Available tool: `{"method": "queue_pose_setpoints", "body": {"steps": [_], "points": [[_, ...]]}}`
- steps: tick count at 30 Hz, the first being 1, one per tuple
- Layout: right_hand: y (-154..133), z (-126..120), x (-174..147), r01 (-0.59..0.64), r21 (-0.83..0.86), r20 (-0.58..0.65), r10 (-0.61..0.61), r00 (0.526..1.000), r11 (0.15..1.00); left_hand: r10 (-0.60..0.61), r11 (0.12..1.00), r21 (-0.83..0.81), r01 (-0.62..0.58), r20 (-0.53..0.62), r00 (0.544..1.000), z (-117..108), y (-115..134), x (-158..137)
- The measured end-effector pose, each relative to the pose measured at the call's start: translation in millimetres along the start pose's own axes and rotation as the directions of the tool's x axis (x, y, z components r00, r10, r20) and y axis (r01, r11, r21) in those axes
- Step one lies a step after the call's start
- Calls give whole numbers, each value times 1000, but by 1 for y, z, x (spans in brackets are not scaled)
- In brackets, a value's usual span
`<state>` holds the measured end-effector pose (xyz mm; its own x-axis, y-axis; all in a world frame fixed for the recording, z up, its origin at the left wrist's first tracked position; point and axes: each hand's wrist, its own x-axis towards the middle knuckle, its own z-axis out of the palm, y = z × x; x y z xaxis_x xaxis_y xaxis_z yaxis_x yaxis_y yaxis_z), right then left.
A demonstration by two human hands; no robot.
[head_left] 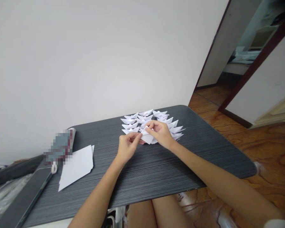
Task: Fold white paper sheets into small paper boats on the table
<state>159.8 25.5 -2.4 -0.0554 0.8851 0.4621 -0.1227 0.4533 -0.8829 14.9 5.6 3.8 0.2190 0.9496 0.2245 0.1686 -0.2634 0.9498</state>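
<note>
Between my two hands is a small folded white paper (147, 138), raised above the dark table. My left hand (128, 145) pinches its left edge between thumb and fingers. On the upper right side, my right hand (161, 133) grips the same paper, thumb on its face. Right behind the hands stand several folded paper boats (130, 126) in rows; my hands and the held paper cover some of them.
A stack of white paper sheets (77, 166) lies on the left of the dark grained table (180, 177). Beside it are a blurred box-like item (60, 145) and a dark flat device (26, 196). A white wall (97, 57) rises behind; wooden floor (270, 148) shows right.
</note>
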Motion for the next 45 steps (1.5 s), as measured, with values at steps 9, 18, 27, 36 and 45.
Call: {"method": "queue_pose_setpoints", "body": {"steps": [9,18,27,36,45], "points": [[6,-8,2,-128,41,74,125,989,991,-39,998,-45,41,54,998,0,-4,1],[5,-11,3,-292,69,110,284,953,954,-94,987,-121,103,76,993,1,-7,1],[2,-20,6,-426,5,230,413,881,905,-130,981,-141,135,45,990,1,-4,2],[-4,-19,3,-450,-7,377,419,826,893,-201,951,-222,217,94,975,1,-1,3],[-5,-27,8,-573,222,487,420,766,789,37,998,-50,-31,121,992,-13,5,2]]}}
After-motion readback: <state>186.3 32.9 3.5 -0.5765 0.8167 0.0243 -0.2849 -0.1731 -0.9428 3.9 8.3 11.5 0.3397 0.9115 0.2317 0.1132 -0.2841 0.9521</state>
